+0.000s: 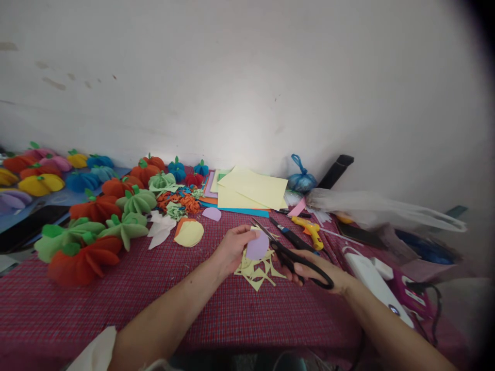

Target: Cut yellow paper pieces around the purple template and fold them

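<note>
My left hand [233, 248] pinches a small lilac paper circle [258, 247] over the red checked tablecloth [162, 304]. My right hand [324, 275] grips black scissors [288, 251] by the handles, the blades pointing up-left and touching the lilac circle. Pale yellow paper offcuts [258, 271] lie on the cloth just under both hands. A yellow paper circle on an orange one [189, 233] lies left of my left hand, and a lilac cutout [212, 213] sits beyond it.
Several paper pumpkins [96, 226] in orange, green, blue, yellow and pink fill the left side. Yellow paper sheets [251, 189] lie stacked by the wall. A yellow glue gun [310, 230], a blue tied bag [302, 180], a plastic bag [371, 206] and a white device [377, 286] sit to the right.
</note>
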Demonstrator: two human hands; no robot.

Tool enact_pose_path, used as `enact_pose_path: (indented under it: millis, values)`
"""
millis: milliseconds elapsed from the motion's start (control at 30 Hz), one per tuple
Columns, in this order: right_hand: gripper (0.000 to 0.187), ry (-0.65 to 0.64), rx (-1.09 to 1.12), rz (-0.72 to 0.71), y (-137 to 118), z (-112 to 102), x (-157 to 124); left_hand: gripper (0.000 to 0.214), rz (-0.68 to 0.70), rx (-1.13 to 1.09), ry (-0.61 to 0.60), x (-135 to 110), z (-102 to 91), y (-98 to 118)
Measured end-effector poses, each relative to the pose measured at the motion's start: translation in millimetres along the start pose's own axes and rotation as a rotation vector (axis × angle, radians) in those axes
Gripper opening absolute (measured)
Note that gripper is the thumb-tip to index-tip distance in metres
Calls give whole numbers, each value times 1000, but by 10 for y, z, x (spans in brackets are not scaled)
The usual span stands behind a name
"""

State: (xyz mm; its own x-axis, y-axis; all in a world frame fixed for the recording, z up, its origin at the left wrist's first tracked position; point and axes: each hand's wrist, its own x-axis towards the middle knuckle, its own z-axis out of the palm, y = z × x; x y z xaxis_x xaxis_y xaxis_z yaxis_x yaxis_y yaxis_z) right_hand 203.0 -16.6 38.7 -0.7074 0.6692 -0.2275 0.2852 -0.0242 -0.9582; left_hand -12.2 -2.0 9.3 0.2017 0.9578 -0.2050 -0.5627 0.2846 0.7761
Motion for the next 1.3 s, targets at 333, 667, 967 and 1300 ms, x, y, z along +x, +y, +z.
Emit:
enact_pose_path:
  millis: [333,667,967,1300]
  values:
    - [45,25,-4,12,4,5,4,23,-11,1,10,-11,22,19]
    - [41,44,-57,-5,-7,16,16,23,-16,-10,21,-2,14,6]
    - [37,45,-148,25,18,-78,-11,20,-25,22,16,-2,-2,11]
    - [40,-58,-196,57,-43,-231,-35,23,-45,102,9,14,-17,-9]
